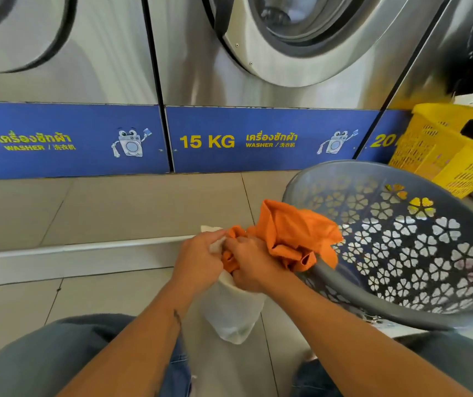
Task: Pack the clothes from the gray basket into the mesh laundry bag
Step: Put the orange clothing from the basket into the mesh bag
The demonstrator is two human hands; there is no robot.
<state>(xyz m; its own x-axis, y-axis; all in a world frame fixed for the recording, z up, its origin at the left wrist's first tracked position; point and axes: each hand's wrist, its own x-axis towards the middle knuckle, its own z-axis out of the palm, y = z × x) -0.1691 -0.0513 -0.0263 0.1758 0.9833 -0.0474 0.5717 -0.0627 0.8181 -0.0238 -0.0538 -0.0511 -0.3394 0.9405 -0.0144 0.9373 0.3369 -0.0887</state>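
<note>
L hand [198, 260] pinches rim of white mesh bag [231, 313], holding mouth open. R hand [251, 266] grips orange cloth [289, 239] at bag mouth; part of cloth in bag, rest bunched above R hand and draped over rim of gray basket [372, 302] just to the right.

The single head view looked forward and steeply down from the person's head, close above both forearms, facing the washers [258, 81] across a short stretch of tiled floor [115, 210].
</note>
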